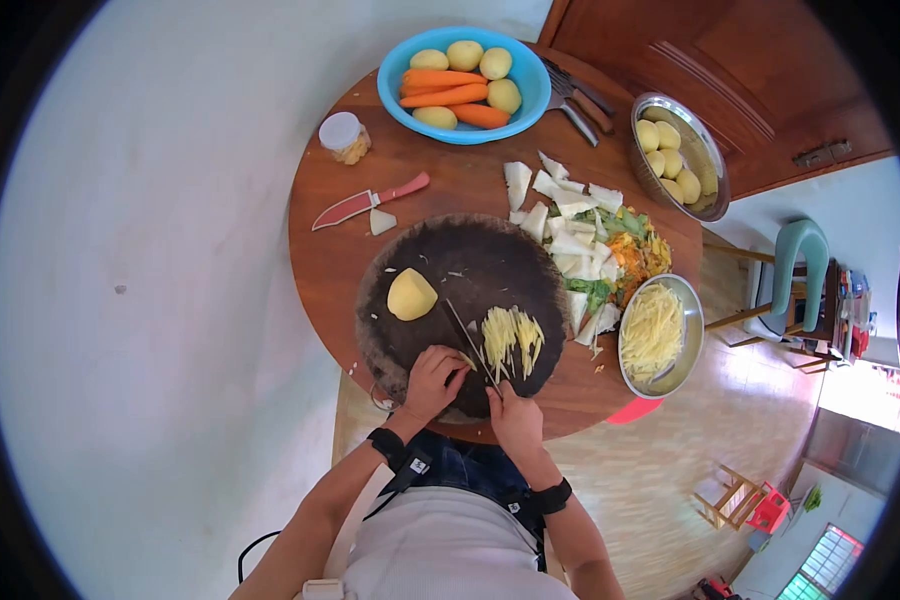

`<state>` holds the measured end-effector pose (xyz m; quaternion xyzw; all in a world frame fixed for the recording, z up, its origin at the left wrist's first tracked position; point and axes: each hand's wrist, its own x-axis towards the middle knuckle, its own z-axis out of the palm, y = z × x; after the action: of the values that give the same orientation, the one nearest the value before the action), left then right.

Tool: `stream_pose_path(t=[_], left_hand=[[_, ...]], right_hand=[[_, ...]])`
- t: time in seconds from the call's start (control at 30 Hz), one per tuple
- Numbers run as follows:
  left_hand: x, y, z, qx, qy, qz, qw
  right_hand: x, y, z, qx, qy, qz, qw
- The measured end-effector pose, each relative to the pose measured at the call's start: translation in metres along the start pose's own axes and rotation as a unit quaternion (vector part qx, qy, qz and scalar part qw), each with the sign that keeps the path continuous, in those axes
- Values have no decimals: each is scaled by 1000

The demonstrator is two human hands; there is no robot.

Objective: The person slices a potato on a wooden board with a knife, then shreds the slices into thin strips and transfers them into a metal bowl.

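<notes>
My right hand [515,413] grips the handle of a knife [467,340] whose blade lies across the dark round cutting board [440,250]. My left hand [434,378] rests on the board's near edge with its fingers curled beside the blade; what is under them is hidden. A pile of thin potato strips [512,338] lies just right of the blade. A peeled half potato [410,295] sits on the board to the left.
The round wooden table [330,260] also holds a blue bowl [395,92] of potatoes and carrots, a red knife [368,201], a small lidded jar [345,137], a steel bowl [715,195] of peeled potatoes, a steel bowl [692,345] of strips, and vegetable scraps [595,240].
</notes>
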<state>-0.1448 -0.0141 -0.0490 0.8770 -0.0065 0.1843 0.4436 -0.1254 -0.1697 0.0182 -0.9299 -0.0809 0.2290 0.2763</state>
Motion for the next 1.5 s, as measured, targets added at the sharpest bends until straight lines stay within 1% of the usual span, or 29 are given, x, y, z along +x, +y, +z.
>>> stream_pose_path(t=[0.1, 0.2, 0.47, 0.53, 0.63, 0.7, 0.77, 0.8, 0.83, 0.9, 1.03, 1.1, 1.23, 1.33, 1.37, 1.4, 1.43, 1.47, 1.5], left_hand=[[1, 2, 3, 18, 0, 0, 1000], [1, 0, 4, 1, -7, -2, 1000], [-1, -4, 4, -4, -9, -6, 1000], [-1, -2, 5, -5, -13, -4, 1000], [-1, -2, 1, -10, -17, -3, 1000], [0, -3, 5, -13, -5, -2, 1000], [2, -2, 8, -24, 2, -5, 1000], [-1, -2, 6, -31, 5, -18, 999], [-3, -2, 4, -31, 4, -21, 999], [0, -2, 3, -17, -14, -1, 1000], [-2, -5, 3, -11, -13, -2, 1000], [-1, -4, 4, -5, -10, 12, 1000], [0, -6, 1, -2, -20, 22, 1000], [0, -1, 5, 8, -18, 17, 1000], [1, 0, 5, 13, -18, 18, 1000], [1, 1, 3, 19, -18, 17, 1000], [1, 4, 2, 21, -15, 14, 1000], [3, 6, 1, 22, -16, 11, 1000], [4, 8, 0, 24, -17, 11, 1000]], right_hand=[[1, 1, -1, -29, -9, -16, 999], [1, 2, -2, -42, -14, -23, 999], [6, -5, 4, -53, -18, -13, 998], [14, -11, 15, -100, -2, -17, 995], [21, -16, 22, -98, 3, -15, 995], [20, -5, 20, -78, 12, -8, 997], [17, 7, 19, 1, 38, 14, 999], [12, -3, 5, 9, 6, 49, 999], [8, -6, 3, 8, 2, 51, 999], [2, -6, 1, -29, -26, 27, 999], [6, -11, 7, -21, -34, 33, 999], [14, -14, 16, -57, -11, 27, 998], [29, -18, 18, -65, -11, 16, 998], [28, 7, 20, 97, 39, 33, 994], [27, 16, 22, 95, 39, 27, 994], [26, 24, 25, 161, 35, 71, 984], [23, 13, 15, 224, 29, 119, 967], [18, 3, 1, 273, -4, 199, 941], [17, 4, -1, 271, -4, 197, 942]])
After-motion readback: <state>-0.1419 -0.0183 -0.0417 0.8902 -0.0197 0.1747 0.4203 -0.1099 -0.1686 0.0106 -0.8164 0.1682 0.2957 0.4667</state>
